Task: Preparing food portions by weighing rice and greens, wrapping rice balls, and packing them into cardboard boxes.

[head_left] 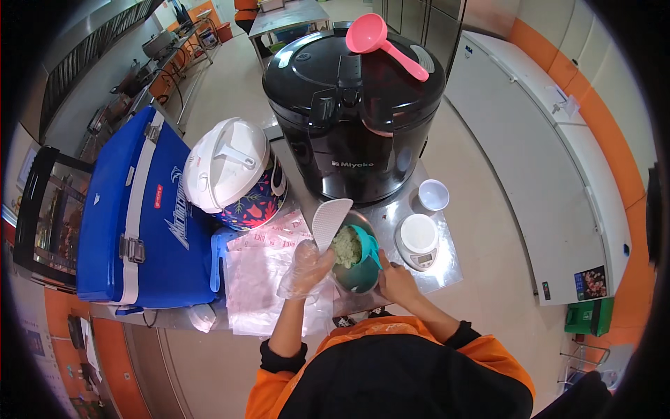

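Note:
My left hand [307,269], in a clear plastic glove, grips a white rice paddle [331,219] with a dimpled blade. My bare right hand [397,280] holds the handle of a teal scoop [366,245]. Pale green rice [346,246] fills the scoop, which is tilted over a metal bowl [358,280]. Left of the bowl lie printed wrapping sheets [256,293] on the metal table [447,262]. A small white kitchen scale [419,241] stands right of the bowl, with a small white cup [433,195] behind it.
A large black rice cooker [350,136] stands behind the bowl, a pink ladle [387,44] on its lid. To the left are a patterned rice cooker [235,173] and a blue cooler box [141,220]. A chest freezer [518,157] is at the right. Another person [246,13] stands far back.

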`<state>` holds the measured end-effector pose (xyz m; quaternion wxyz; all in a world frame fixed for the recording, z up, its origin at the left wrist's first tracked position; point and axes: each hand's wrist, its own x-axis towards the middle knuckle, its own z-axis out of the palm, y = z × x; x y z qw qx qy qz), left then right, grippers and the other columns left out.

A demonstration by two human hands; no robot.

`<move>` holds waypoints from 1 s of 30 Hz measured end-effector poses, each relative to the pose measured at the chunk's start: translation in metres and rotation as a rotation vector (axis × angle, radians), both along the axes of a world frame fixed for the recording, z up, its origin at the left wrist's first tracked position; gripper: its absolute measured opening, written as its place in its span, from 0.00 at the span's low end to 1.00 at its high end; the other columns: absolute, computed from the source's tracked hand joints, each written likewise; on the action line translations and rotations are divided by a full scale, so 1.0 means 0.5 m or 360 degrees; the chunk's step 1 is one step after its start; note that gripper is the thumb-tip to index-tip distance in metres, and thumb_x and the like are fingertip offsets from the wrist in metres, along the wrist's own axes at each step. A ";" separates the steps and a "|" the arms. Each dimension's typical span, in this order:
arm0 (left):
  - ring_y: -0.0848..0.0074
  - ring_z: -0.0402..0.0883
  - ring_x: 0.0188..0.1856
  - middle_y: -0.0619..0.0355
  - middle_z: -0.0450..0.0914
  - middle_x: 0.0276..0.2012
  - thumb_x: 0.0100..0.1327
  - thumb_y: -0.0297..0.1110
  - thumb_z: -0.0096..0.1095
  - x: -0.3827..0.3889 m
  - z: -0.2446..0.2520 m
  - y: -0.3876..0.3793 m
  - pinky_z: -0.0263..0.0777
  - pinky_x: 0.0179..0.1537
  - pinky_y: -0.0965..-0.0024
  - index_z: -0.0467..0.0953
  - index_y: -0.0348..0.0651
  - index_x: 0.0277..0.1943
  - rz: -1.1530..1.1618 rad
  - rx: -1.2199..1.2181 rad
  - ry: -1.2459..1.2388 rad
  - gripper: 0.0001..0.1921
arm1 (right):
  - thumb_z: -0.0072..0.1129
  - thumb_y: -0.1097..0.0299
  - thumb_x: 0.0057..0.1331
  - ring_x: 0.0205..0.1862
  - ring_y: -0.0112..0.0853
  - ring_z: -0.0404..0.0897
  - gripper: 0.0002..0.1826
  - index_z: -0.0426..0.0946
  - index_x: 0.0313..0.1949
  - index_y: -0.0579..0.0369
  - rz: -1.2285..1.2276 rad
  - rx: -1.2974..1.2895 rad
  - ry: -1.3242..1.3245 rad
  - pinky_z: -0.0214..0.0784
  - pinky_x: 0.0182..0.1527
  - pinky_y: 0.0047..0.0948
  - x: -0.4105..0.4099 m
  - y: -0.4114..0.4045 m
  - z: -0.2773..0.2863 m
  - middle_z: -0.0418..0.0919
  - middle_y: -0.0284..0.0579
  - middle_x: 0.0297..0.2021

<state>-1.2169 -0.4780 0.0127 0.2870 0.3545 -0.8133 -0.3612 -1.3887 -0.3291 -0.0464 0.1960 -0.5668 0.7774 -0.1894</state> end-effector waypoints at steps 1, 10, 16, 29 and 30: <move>0.64 0.79 0.22 0.51 0.78 0.20 0.56 0.30 0.58 0.007 -0.010 -0.006 0.67 0.24 0.62 0.78 0.37 0.30 0.0017 -0.0116 -0.0153 0.06 | 0.48 0.70 0.61 0.31 0.55 0.78 0.33 0.52 0.66 0.62 0.0001 0.0005 -0.0010 0.72 0.37 0.50 -0.017 -0.005 0.008 0.76 0.67 0.32; 0.71 0.78 0.22 0.54 0.79 0.22 0.57 0.31 0.62 0.022 -0.110 -0.064 0.67 0.24 0.64 0.78 0.38 0.31 0.0153 -0.0019 0.0126 0.05 | 0.49 0.69 0.66 0.21 0.38 0.76 0.28 0.59 0.65 0.54 0.0600 -0.0128 -0.1035 0.70 0.31 0.31 -0.065 -0.008 -0.034 0.78 0.52 0.30; 0.73 0.79 0.27 0.52 0.81 0.34 0.59 0.31 0.62 0.029 -0.127 -0.070 0.69 0.26 0.68 0.76 0.37 0.45 0.0152 0.0192 0.0341 0.13 | 0.49 0.69 0.68 0.14 0.16 0.58 0.27 0.58 0.66 0.52 -0.0005 0.0561 -0.2438 0.49 0.15 0.16 -0.080 0.046 0.030 0.66 0.33 0.25; 0.70 0.76 0.51 0.49 0.77 0.48 0.71 0.43 0.46 0.071 -0.009 0.186 0.71 0.51 0.69 0.76 0.35 0.43 -0.0039 0.1794 0.0925 0.18 | 0.39 0.70 0.69 0.11 0.23 0.54 0.19 0.51 0.55 0.32 -0.0781 -0.0112 -0.2504 0.42 0.11 0.18 0.033 0.046 0.055 0.65 0.43 0.26; 0.72 0.76 0.50 0.52 0.75 0.50 0.70 0.44 0.48 0.061 0.021 0.211 0.71 0.50 0.71 0.77 0.34 0.47 -0.0033 0.1910 0.0940 0.19 | 0.41 0.66 0.71 0.11 0.25 0.55 0.14 0.51 0.52 0.33 -0.0759 -0.0179 -0.2387 0.42 0.10 0.20 0.045 0.046 0.052 0.66 0.44 0.26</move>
